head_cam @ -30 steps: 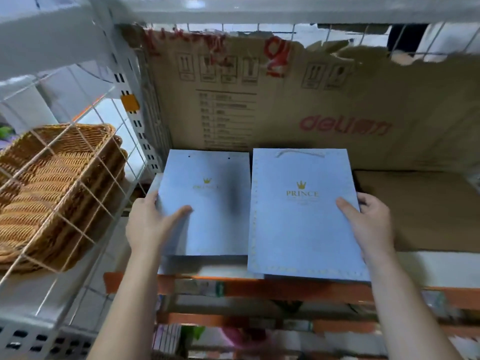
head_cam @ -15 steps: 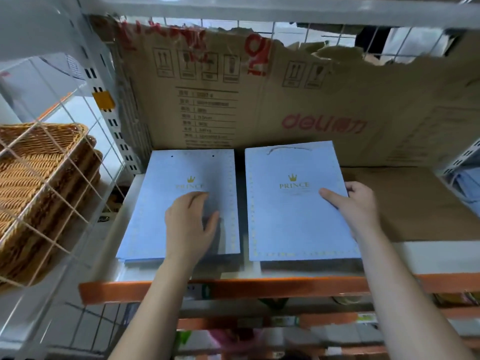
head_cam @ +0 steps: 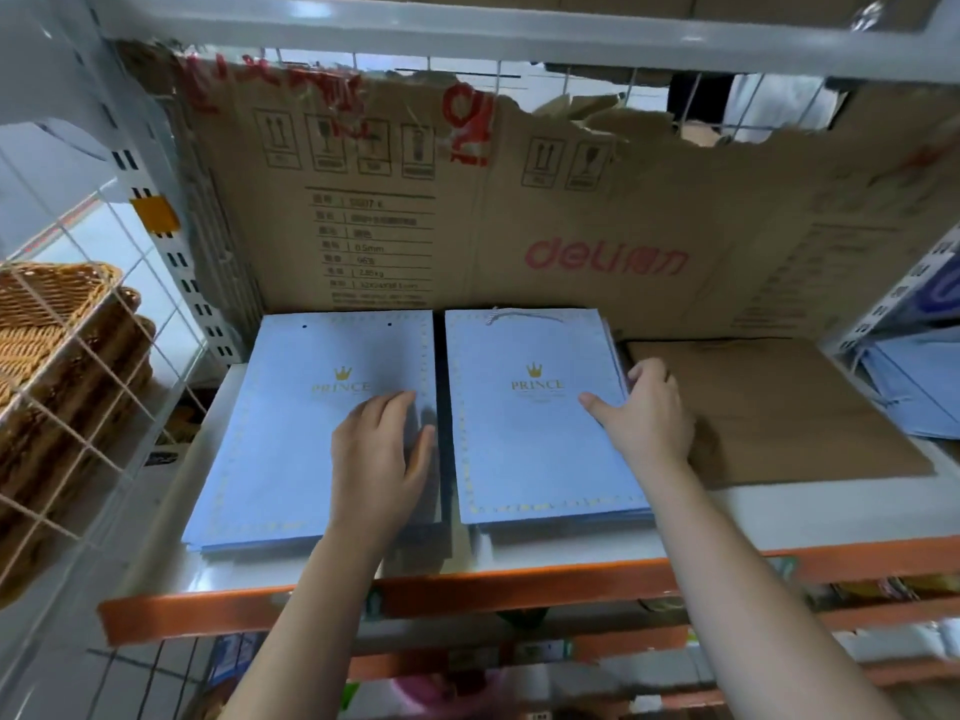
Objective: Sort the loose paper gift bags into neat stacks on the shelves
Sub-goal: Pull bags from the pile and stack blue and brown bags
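wicker baskets [head_cam: 62, 335] sit at your left behind the wire grid. on the grey shelf [head_cam: 519, 556], two flat stacks of matte blue paper bags lie side by side with a narrow gap between them. your left hand [head_cam: 379, 454] lies flat, fingers straight, pressing the left stack [head_cam: 280, 439] near its inner edge, likely to pin it. your right hand [head_cam: 652, 413] rests its thumb on the right stack [head_cam: 524, 444] and curls its fingers against the outer edge, seemingly to square the bags. brown cardboard [head_cam: 779, 407] lies just beside.
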A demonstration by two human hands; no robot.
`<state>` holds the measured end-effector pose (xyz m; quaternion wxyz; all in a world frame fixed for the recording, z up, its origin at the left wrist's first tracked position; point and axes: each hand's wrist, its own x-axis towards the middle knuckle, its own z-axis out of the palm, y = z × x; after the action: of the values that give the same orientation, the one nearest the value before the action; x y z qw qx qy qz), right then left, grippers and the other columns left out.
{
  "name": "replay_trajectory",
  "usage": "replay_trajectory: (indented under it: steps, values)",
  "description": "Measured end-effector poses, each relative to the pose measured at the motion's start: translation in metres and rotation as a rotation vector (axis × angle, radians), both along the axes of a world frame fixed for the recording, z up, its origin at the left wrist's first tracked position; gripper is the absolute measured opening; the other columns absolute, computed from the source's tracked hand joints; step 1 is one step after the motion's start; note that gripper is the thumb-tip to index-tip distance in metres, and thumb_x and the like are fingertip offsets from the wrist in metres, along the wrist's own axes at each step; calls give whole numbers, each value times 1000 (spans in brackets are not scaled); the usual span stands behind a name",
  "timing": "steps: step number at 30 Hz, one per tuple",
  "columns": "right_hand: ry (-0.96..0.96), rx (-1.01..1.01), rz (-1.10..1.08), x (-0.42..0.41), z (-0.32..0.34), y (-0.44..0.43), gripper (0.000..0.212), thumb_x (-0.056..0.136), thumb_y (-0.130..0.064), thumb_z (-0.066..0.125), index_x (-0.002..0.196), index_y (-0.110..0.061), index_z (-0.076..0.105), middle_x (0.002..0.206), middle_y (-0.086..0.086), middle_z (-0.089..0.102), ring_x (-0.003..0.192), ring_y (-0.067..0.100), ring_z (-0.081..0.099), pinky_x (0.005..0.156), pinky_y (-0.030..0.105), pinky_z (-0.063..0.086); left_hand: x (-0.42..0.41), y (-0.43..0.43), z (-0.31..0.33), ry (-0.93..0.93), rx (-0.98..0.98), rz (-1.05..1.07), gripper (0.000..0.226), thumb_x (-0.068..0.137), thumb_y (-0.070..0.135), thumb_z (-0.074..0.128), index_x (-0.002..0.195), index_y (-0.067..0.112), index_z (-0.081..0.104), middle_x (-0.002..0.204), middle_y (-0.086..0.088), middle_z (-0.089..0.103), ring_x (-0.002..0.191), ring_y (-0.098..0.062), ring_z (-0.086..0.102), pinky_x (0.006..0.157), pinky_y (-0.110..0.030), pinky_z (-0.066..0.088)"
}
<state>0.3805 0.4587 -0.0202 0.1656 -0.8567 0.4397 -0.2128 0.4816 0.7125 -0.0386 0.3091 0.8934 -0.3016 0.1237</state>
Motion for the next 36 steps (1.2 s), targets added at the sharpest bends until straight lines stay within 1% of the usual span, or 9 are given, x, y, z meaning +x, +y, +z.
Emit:
replay_trajectory:
  steps: [2,6,11,16,20,23,27,32,36]
  values:
    - [3,-23,14,-3,4,2,56,75,-53,74,103,-12,49,105,9,56,94,31,57,73,40,47,-2,-11,4,23,9,-43,36,92,25,58,126,13,56,124,-2,60,114,-24,54,95,-40,42]
    - [-98,3,122,-27,6,-2,40,86,-45,65,105,-11,55,105,5,54,90,26,56,64,33,40,-10,-41,8,13,6,-136,40,92,32,47,125,12,57,125,-5,60,115,-28,54,93,-43,43]
    - [-181,-11,164,-84,9,-37,23,90,-33,62,103,-13,64,103,1,57,94,20,57,73,28,39,-46,-94,12,-59,44,-234,48,92,40,38,123,11,59,125,-7,61,116,-29,55,95,-46,45]
    - [-202,-54,171,-143,18,-85,28,92,-29,59,116,-14,62,112,2,61,103,18,57,84,28,44,-94,-163,13,-128,110,-292,46,90,39,39,120,13,61,121,-7,62,110,-32,56,90,-42,42]
    - [-181,-80,167,-208,21,-138,31,93,-28,59,121,-14,61,117,2,61,107,16,57,84,22,41,-149,-237,16,-165,130,-355,39,86,33,45,115,12,61,122,-8,60,112,-34,54,91,-43,41]
    - [-148,-72,173,-257,23,-182,31,92,-26,60,121,-13,61,118,3,63,109,19,58,89,30,47,-198,-290,23,-166,130,-370,41,88,37,42,115,13,61,124,-7,59,116,-32,52,95,-44,39]
    - [-137,-85,174,-316,27,-231,26,90,-22,62,114,-11,64,110,5,65,104,22,59,87,35,48,-255,-351,21,-144,84,-390,34,90,30,58,118,12,61,125,-8,59,118,-31,52,98,-44,38]
    - [-122,-78,145,-378,24,-277,24,92,-22,61,114,-13,64,110,1,64,104,17,58,78,25,42,-312,-406,18,-114,71,-441,34,90,30,58,119,12,61,125,-7,59,118,-30,51,100,-44,37]
    - [-158,-44,121,-406,20,-314,24,93,-23,60,116,-15,63,113,0,63,105,15,56,78,24,40,-338,-449,21,-125,78,-497,36,90,29,59,123,15,60,126,-5,59,120,-29,51,101,-44,36]
